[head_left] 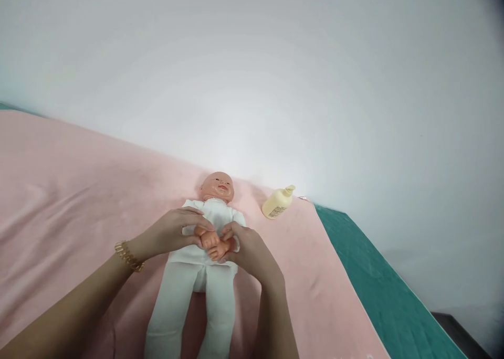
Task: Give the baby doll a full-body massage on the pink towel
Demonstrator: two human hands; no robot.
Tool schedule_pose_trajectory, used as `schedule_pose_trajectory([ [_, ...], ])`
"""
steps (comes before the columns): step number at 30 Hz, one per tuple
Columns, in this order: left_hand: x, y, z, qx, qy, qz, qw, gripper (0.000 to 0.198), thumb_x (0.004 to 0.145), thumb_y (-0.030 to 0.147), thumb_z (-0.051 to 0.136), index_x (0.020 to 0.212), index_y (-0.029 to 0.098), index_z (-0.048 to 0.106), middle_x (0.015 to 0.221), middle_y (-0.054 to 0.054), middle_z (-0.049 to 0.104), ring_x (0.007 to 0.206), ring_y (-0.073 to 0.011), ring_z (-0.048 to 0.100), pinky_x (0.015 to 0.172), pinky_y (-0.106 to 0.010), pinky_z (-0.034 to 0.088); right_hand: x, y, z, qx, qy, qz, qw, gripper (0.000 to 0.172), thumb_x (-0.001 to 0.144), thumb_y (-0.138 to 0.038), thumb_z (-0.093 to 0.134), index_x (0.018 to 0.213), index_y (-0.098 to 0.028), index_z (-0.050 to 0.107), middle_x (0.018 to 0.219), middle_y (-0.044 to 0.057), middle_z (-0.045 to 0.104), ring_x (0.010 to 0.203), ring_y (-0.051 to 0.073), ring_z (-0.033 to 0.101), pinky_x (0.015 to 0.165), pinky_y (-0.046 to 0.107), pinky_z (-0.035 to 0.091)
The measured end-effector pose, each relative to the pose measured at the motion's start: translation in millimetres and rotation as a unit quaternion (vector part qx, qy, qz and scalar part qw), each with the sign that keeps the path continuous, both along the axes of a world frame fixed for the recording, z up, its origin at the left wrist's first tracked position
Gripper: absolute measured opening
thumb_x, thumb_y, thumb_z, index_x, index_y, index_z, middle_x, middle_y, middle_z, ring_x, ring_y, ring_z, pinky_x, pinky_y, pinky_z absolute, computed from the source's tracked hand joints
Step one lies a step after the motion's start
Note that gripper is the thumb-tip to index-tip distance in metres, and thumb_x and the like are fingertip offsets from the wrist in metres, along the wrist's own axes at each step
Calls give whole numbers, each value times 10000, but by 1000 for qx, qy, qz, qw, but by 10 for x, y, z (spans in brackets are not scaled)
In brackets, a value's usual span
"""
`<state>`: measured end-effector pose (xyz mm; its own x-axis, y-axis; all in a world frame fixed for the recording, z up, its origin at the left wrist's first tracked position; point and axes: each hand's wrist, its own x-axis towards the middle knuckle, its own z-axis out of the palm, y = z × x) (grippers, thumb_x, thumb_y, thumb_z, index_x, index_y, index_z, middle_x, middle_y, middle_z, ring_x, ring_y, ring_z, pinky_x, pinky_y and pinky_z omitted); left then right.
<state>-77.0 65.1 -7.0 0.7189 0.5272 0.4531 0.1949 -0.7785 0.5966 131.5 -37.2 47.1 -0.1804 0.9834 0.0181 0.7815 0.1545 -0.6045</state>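
The doll (214, 212) lies on its back in front of me, head towards the wall (252, 86) and legs towards me. Its small hands (210, 239) come together over its belly, one just beside the other. I have my left hand (173, 233) on one of them, the fingers curled nearly closed and thumb underneath; my right hand (254, 251) holds the other in a similar light pinch, with thumb and fingertips round it.

To handle this well, I would match the pressure on both sides, so that neither arm is pulled harder, and let the elbows bend easily, without twisting the wrists. Soft fingertips seem better than a tight grip, since a hard squeeze could drag the whole body sideways. The white clothes (220, 296) may bunch, so I would mind the sleeves.

My bracelet (129, 256) sits on the left wrist and could catch on fabric if I lean lower. The bottle (277, 202) stands beyond my right hand, well apart from it, on the pink cloth (79, 191), with a green surface (378, 275) showing past the edge.
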Motion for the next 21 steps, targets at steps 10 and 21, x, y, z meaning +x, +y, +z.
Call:
schedule_pose_trajectory([
  [10,17,-32,68,3,32,-30,999,236,886,405,586,981,243,731,899,-24,764,891,-195,685,1007,-370,466,11,24,-14,3,10,30,999,333,742,-68,723,1008,-251,645,990,1,713,931,196,654,814,319,507],
  [21,-1204,339,366,-53,118,341,931,394,829,525,622,1128,271,656,1144,20,713,1055,-274,632,957,-413,467,1011,-320,133,18,-20,-288,957,381,777,-185,635,1141,-297,621,1041,25,727,976,253,676,782,343,492],
])
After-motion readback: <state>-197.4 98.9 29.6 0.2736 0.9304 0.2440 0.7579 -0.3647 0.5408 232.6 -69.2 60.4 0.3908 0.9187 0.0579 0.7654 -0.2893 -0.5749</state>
